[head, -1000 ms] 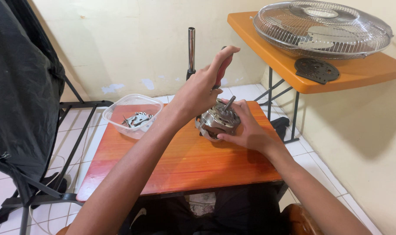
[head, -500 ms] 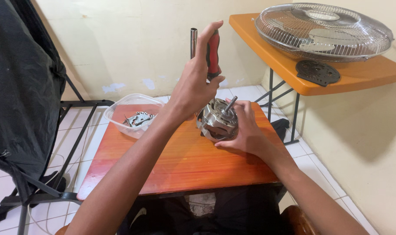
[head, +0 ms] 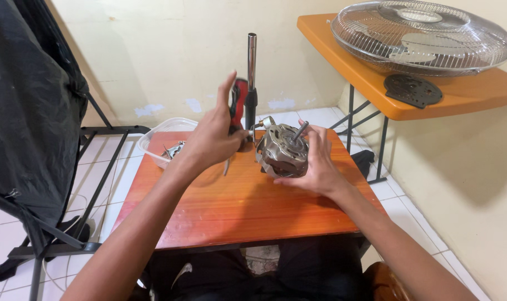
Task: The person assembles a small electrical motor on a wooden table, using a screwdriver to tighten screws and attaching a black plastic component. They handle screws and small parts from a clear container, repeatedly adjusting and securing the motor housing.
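A silver fan motor (head: 280, 151) with a short steel shaft rests on a small orange-brown wooden table (head: 237, 206). My right hand (head: 316, 161) cups the motor from its right side and holds it steady. My left hand (head: 215, 136) is just left of the motor and grips a screwdriver with a red and black handle (head: 238, 105), its thin blade pointing down toward the tabletop. A chrome pole (head: 252, 78) stands upright right behind the motor.
A clear plastic tub (head: 153, 142) with small metal parts sits at the table's far left corner. An orange shelf (head: 376, 83) at upper right carries a wire fan guard (head: 426, 36) and a black plate (head: 412, 89). A black cloth (head: 25, 111) hangs over a folding rack on the left.
My left hand has come down and to the left with the screwdriver, away from the top of the motor. My right hand has kept its hold on the motor.
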